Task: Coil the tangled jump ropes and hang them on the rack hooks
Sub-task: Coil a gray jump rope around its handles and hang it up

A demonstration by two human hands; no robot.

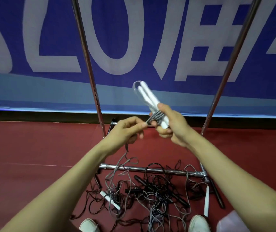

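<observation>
The right hand (172,126) gripped a pair of white plastic jump-rope handles (148,96), fingers curled round their lower ends. The handles' long axis ran diagonally, tips pointing up and left toward the blue banner (58,39). Grey cord (155,116) was wound round the handles, and the left hand (127,129) pinched its free run. The remaining tangled ropes (157,190) lay on the red floor (33,148) across the chrome rack base bar (150,169). The banner's white lettering showed "L" and "O"; the other characters were cropped.
</observation>
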